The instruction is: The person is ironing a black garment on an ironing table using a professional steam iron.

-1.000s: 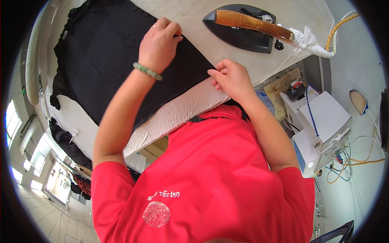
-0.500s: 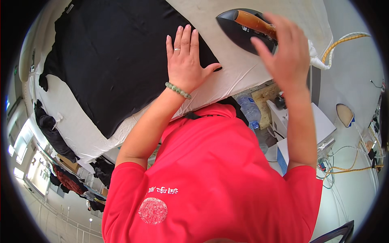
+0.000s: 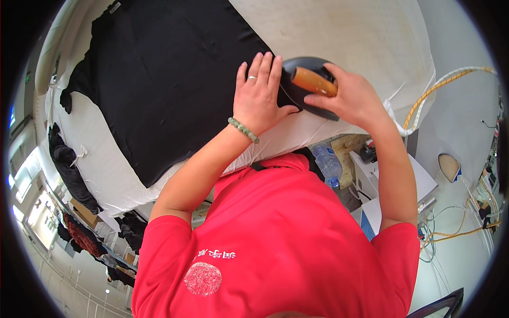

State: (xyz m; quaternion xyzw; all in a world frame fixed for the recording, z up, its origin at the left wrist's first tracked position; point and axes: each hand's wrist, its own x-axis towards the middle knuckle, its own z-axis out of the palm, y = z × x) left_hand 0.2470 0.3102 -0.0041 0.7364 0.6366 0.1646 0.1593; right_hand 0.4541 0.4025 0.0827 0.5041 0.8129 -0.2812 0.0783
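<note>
Head view, change: from my remote seat I see the wooden-handled iron [image 3: 304,63] has come toward the black garment [image 3: 175,69] within the last half second; it stood well apart then.
Meaning: I judge that iron and cloth are now brought together, with the near corner steadied.
Right hand [image 3: 352,98]: at 2 o'clock from centre, curled around the wooden handle; half a second ago it was only reaching over it.
Left hand [image 3: 260,103]: at 12 o'clock, open and flat on the garment, thumb spread at the corner, grasping nothing; it has stayed there.
Iron's place: at 1 o'clock, beside the garment's right edge; I cannot tell whether its sole overlaps the cloth.
Garment's place: at 11 o'clock, spread on the white-covered counter [image 3: 366,32].
Count: one iron, one spread garment, two hands, one beaded bracelet [image 3: 243,131], one ring [image 3: 251,78], one plastic bottle [image 3: 327,161] at 3 o'clock, one dark cloth bundle [image 3: 74,168] at 9.
Uncounted: hanging clothes [image 3: 82,236] at 8 o'clock, too jumbled.
</note>
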